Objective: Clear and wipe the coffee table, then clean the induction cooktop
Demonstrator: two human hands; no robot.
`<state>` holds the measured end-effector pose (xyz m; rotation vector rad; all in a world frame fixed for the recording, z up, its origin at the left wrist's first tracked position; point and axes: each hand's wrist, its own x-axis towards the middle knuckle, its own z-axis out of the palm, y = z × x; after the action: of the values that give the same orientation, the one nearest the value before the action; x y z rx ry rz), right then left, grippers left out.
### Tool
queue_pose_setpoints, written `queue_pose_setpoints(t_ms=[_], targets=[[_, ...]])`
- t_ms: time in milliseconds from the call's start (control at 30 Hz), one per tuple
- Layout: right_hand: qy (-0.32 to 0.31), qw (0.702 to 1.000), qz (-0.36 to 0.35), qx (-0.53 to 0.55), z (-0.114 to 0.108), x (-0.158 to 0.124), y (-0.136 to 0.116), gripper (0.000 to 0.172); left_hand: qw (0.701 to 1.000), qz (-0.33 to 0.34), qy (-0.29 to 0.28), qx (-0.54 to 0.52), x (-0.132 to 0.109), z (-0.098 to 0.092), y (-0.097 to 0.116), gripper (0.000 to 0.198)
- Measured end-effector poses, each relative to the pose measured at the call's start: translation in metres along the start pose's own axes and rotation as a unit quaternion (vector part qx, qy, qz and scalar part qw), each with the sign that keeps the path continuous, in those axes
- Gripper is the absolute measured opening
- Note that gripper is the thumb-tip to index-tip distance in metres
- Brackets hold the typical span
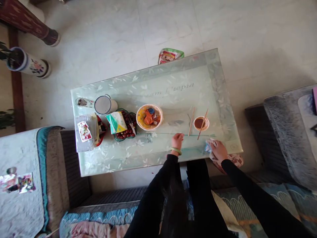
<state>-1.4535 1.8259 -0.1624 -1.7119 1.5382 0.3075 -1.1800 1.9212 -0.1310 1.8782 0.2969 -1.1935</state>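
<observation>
Left hand (pixel 177 141): on the glass tabletop (pixel 173 82) near a wooden chopstick (pixel 191 122), centre of frame; grip unclear.
Right hand (pixel 218 151): clenched around a crumpled cloth (pixel 209 146), lower right.

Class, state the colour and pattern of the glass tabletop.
The glass tabletop is pale green with white floral sprigs, best seen in the head view.

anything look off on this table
Two things stand out. A colourful printed packet lies on the floor, poking out past the far edge of the glass table, away from everything else. Also, one wooden chopstick lies bare on the glass, while the other leans in a small sauce bowl.
</observation>
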Motion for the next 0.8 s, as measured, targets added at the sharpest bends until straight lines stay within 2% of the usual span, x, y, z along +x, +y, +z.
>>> queue_pose_setpoints(t_ms=[67,133,200,233,300,400,500,567,700,800], targets=[[0.02,0.998,0.012,-0.057,-0.008,0.034,0.008,0.045,0.999,0.02,-0.013,0.029,-0.001,0.058,-0.013,0.029],[0.008,0.995,0.012,-0.097,-0.01,0.062,0.012,0.045,0.993,0.054,0.0,0.105,0.002,0.106,-0.023,0.041],[-0.02,0.993,0.017,-0.118,-0.009,0.081,0.013,0.043,0.981,0.066,0.016,0.182,0.006,0.137,-0.032,0.047],[-0.032,0.992,0.021,-0.123,-0.009,0.088,0.015,0.043,0.977,0.061,0.02,0.204,0.007,0.145,-0.036,0.043],[-0.055,0.991,0.019,-0.12,-0.011,0.097,0.017,0.041,0.977,0.046,0.023,0.209,0.006,0.147,-0.043,0.026],[-0.088,0.991,0.003,-0.101,-0.018,0.103,0.021,0.041,0.978,0.058,0.031,0.198,0.001,0.126,-0.049,0.01],[-0.111,0.99,0.009,-0.089,-0.024,0.107,0.021,0.048,0.969,0.1,0.082,0.21,0.006,0.102,-0.047,0.018],[-0.117,0.99,0.002,-0.075,-0.025,0.108,0.019,0.051,0.958,0.116,0.114,0.237,0.018,0.096,-0.042,0.022],[-0.133,0.99,-0.042,-0.034,-0.022,0.114,0.006,0.053,0.939,0.108,0.106,0.308,0.052,0.11,-0.032,0.034],[-0.149,0.986,-0.075,-0.009,-0.021,0.122,-0.006,0.053,0.937,0.095,0.115,0.317,0.067,0.122,-0.029,0.016]])
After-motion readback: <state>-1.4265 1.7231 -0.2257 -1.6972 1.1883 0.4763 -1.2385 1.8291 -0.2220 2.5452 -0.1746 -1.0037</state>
